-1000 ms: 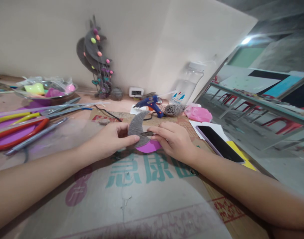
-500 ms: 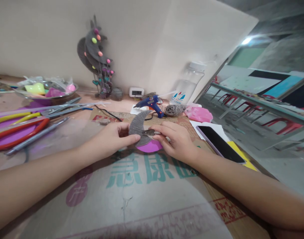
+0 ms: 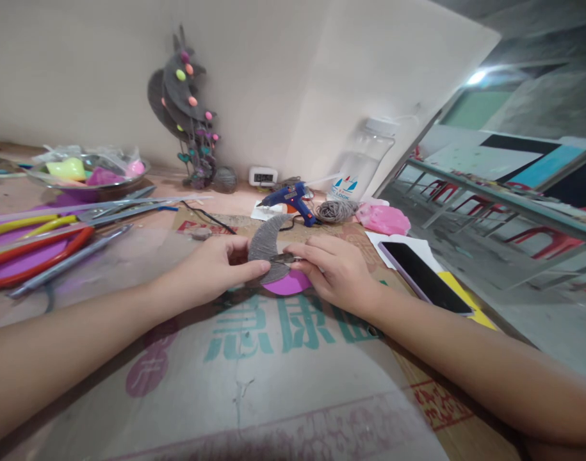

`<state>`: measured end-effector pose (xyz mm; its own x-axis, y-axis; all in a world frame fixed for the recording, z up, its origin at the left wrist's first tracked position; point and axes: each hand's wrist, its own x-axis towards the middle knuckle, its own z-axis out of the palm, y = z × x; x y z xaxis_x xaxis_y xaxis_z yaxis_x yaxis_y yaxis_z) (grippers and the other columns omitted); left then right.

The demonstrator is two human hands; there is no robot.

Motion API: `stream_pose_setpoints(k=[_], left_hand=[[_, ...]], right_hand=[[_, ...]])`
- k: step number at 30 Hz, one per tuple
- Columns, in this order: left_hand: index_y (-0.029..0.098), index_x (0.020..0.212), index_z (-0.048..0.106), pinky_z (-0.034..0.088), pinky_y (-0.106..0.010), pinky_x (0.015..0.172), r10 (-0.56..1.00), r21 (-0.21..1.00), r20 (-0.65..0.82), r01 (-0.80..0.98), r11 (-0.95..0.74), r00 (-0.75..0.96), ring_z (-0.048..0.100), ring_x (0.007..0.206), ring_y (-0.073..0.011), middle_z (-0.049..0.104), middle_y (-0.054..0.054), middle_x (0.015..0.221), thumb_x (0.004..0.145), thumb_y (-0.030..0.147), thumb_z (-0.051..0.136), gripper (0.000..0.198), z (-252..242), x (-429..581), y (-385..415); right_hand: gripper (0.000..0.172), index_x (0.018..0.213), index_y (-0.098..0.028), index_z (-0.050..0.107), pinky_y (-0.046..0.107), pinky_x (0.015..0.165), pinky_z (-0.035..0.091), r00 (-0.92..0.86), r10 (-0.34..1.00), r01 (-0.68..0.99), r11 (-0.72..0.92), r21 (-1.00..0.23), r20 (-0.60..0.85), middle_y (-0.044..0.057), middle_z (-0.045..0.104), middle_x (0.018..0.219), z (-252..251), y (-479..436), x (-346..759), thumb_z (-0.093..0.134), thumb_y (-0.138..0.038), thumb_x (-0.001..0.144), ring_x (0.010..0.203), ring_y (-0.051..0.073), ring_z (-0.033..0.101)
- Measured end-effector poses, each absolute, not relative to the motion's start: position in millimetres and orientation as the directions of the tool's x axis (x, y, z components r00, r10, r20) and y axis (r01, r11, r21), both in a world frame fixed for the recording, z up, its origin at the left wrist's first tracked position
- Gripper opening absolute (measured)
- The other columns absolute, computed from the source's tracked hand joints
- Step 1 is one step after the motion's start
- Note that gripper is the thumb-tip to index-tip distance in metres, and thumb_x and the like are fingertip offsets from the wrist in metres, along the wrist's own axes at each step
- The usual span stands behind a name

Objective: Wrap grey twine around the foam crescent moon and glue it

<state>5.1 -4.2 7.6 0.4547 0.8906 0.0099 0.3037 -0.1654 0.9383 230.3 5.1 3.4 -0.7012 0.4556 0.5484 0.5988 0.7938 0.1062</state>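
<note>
Between my hands is a crescent [image 3: 266,250], wrapped in grey yarn over its upper part, with a bare purple lower end [image 3: 289,283]. My left hand [image 3: 220,266] grips its left edge, thumb pressed on the wrapped face and the other fingers mostly behind it. At the inner curve, my right hand [image 3: 341,272] pinches a small bundle of grey yarn [image 3: 284,258] between thumb and fingers. A blue glue gun [image 3: 290,197] rests just behind the crescent, beside a coil of grey cord [image 3: 337,211].
Scissors with red and yellow handles [image 3: 43,256] and a metal bowl of colourful pieces [image 3: 86,179] are at left. A decorated moon hanging [image 3: 187,96] stands against the wall. A water bottle [image 3: 360,163], pink bag [image 3: 383,219] and phone [image 3: 424,276] are at right.
Almost nothing differs. The right hand's fingers and the yarn bundle have shifted very slightly at the inner curve; the left hand keeps its hold on the crescent.
</note>
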Motion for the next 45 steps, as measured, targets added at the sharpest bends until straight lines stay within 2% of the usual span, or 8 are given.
stream_pose_setpoints(k=[9,18,32,45], left_hand=[[0.017,0.076,0.060,0.039,-0.019,0.054,0.896,0.945,0.008,0.289,-0.152,0.444,0.052,0.058,-0.0098,0.058,0.004,0.064,0.076,0.032,0.059,0.015,8.2,6.3,-4.6],[0.017,0.080,0.063,0.040,-0.021,0.055,0.888,0.942,0.031,0.282,-0.179,0.459,0.053,0.062,-0.0115,0.060,0.002,0.068,0.077,0.036,0.057,0.021,5.7,4.9,-3.0],[0.018,0.076,0.061,0.039,-0.020,0.055,0.888,0.933,0.039,0.300,-0.196,0.459,0.053,0.061,-0.0108,0.058,0.004,0.066,0.076,0.033,0.059,0.016,3.5,4.7,-2.3],[0.017,0.074,0.060,0.039,-0.018,0.053,0.889,0.927,0.038,0.316,-0.202,0.457,0.052,0.060,-0.0099,0.057,0.004,0.066,0.077,0.033,0.059,0.016,3.8,4.9,-3.2]], right_hand=[[0.025,0.105,-0.015,0.062,0.026,0.062,0.039,-0.691,0.466,0.597,0.799,0.072,0.553,0.005,0.061,0.076,2.9,5.6,230.5,0.045,-0.028,0.091,0.068,0.014,0.053],[0.029,0.111,-0.016,0.057,0.029,0.072,0.044,-0.631,0.539,0.619,0.784,-0.057,0.559,0.007,0.064,0.091,3.6,2.1,230.4,0.046,-0.032,0.090,0.083,0.017,0.058],[0.026,0.102,-0.013,0.061,0.027,0.059,0.036,-0.698,0.434,0.604,0.784,0.143,0.569,0.006,0.061,0.076,6.2,2.2,227.8,0.045,-0.029,0.091,0.067,0.015,0.051],[0.026,0.100,-0.013,0.063,0.026,0.061,0.038,-0.687,0.469,0.615,0.782,0.101,0.556,0.006,0.061,0.076,4.5,2.9,226.9,0.044,-0.029,0.092,0.066,0.014,0.051]])
